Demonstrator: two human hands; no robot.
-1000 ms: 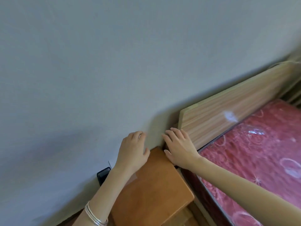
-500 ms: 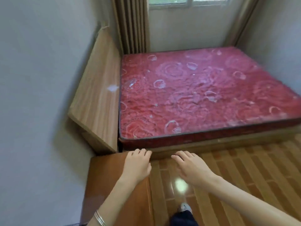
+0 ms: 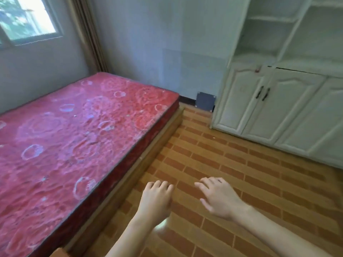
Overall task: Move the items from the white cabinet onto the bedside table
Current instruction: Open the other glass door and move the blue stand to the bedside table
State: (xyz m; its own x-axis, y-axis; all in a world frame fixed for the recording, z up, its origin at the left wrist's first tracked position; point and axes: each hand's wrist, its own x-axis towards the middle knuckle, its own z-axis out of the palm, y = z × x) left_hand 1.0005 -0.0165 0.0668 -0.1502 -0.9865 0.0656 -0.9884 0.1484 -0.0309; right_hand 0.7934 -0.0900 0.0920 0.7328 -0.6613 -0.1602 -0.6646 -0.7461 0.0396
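Note:
The white cabinet (image 3: 274, 106) stands at the right, across the floor, with closed lower doors and open shelves above. No items show on the shelves in this blurred view. A small pink thing (image 3: 257, 70) lies on its counter edge. My left hand (image 3: 156, 198) and my right hand (image 3: 218, 196) hover over the brown tiled floor, both empty with loosely curled fingers. Only a corner of the brown bedside table (image 3: 59, 253) shows at the bottom edge.
A bed with a red patterned mattress (image 3: 74, 136) fills the left. A grey square panel (image 3: 205, 102) leans on the wall between bed and cabinet. A window and curtain (image 3: 89, 34) are at the top left. Tiled floor (image 3: 241, 173) lies between bed and cabinet.
The view has swung right, from the wall and bedside table, over the bed, to the floor and white cabinet. Both hands left the table top and now hang over the floor.

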